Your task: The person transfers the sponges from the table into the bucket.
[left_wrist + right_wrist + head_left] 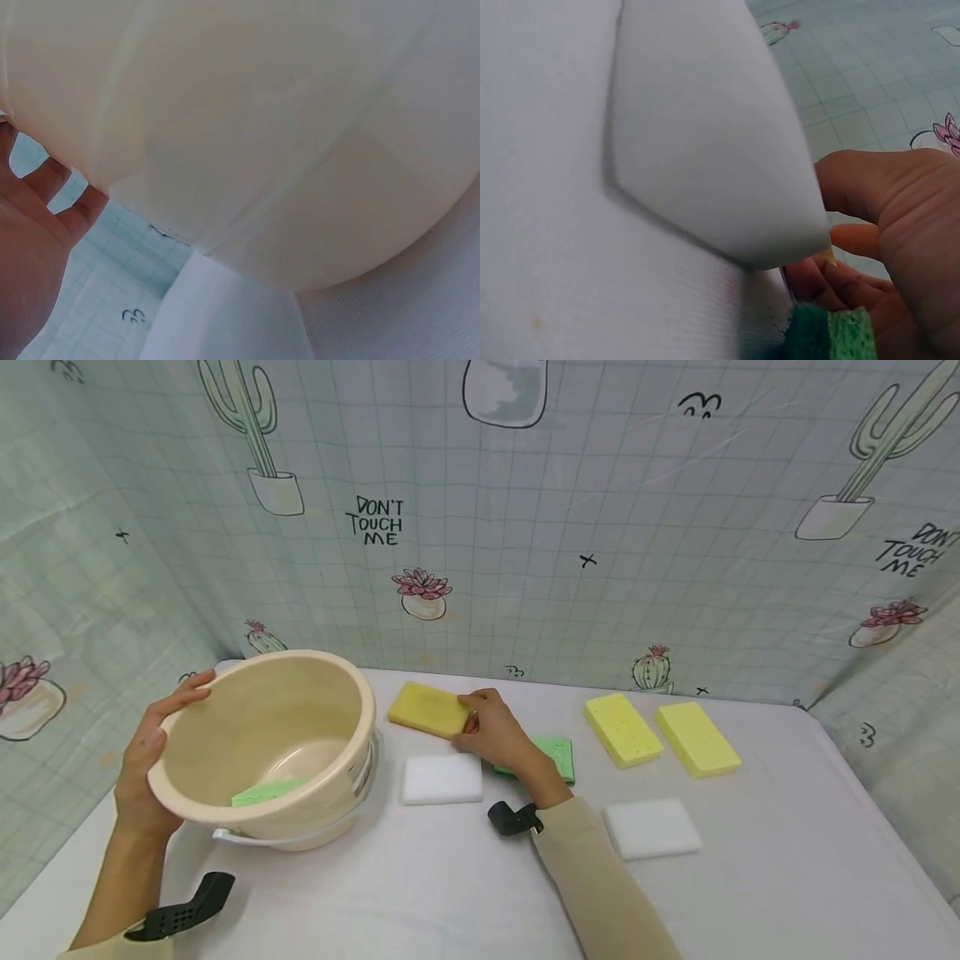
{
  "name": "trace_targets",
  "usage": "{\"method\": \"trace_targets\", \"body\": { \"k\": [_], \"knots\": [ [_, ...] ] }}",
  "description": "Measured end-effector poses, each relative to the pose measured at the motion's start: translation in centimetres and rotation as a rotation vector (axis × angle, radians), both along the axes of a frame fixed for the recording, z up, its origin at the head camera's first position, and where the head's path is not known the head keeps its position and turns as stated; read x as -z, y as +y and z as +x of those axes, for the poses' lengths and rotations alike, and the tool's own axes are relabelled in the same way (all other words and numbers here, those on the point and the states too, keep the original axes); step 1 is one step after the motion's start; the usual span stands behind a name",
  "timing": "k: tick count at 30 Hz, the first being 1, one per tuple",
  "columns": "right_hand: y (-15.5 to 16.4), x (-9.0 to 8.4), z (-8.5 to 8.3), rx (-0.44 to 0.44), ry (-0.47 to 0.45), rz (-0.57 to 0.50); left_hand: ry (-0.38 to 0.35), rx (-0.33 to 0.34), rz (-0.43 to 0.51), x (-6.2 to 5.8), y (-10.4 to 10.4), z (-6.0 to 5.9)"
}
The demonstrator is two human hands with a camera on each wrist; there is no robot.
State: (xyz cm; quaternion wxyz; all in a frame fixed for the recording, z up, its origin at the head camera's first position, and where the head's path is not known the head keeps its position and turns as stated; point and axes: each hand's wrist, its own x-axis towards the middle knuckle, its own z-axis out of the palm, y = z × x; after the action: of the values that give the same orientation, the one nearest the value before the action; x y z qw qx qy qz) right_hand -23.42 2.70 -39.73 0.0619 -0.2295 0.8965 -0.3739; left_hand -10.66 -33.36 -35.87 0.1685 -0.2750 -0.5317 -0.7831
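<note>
My left hand (146, 760) grips the rim of the cream bucket (277, 739), thumb inside and fingers (71, 199) curled round its outer wall, tipping its mouth toward me on the tabletop (465, 893) so a green sponge (266, 791) shows lying at the bottom. My right hand (495, 731) pinches the near edge of the dark-yellow sponge (429, 708) just right of the bucket, though its wrist view is mostly filled by a white sponge (705, 150), so I judge that grip from the head view. Under that wrist lies another green sponge (553, 753); a second white sponge (651, 827) and two pale-yellow sponges (622, 729) lie farther right.
</note>
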Motion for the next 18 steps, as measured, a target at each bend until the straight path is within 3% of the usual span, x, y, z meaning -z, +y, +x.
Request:
{"method": "trace_targets", "body": {
  "k": [8,13,18],
  "knots": [
    [0.0,-0.1,0.1,0.019,0.044,-0.05,-0.027,-0.012,0.003,-0.2,0.0,0.1],
    [0.0,-1.2,0.4,0.013,0.094,-0.141,-0.029,-0.006,0.007,-0.3,0.0,0.0],
    [-0.1,-2.6,0.9,-0.002,0.125,-0.149,-0.028,0.003,0.011,-0.2,0.0,-0.1]
  ]
}}
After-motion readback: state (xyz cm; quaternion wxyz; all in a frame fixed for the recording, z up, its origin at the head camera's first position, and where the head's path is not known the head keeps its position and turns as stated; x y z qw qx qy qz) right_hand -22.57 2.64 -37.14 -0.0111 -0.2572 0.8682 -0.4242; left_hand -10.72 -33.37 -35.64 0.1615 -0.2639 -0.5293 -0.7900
